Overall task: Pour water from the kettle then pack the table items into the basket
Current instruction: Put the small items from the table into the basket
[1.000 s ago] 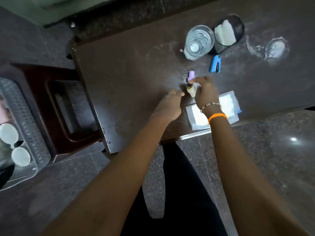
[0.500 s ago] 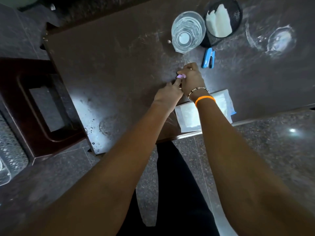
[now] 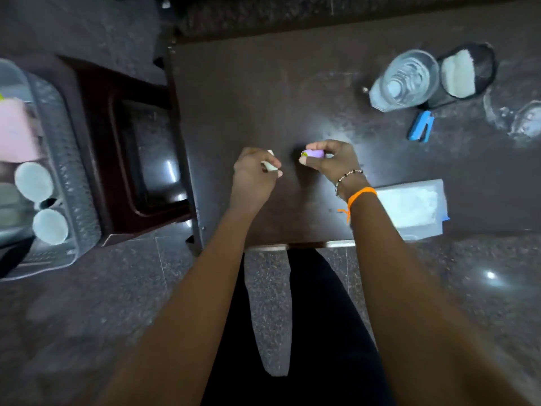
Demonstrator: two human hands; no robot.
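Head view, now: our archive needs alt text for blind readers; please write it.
Over a dark table, the left hand holds a small white piece and the right hand a purple one; a grey basket sits left.

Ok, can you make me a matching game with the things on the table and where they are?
Things:
1. purple piece
2. blue stapler
3. glass of water
4. white packet

Places:
A. lying at the near edge of the table, beside the right wrist
B. pinched in the right hand
C. standing at the far side, next to the black mesh cup
D. lying flat between the glass and the packet

Pairs: 1-B, 2-D, 3-C, 4-A
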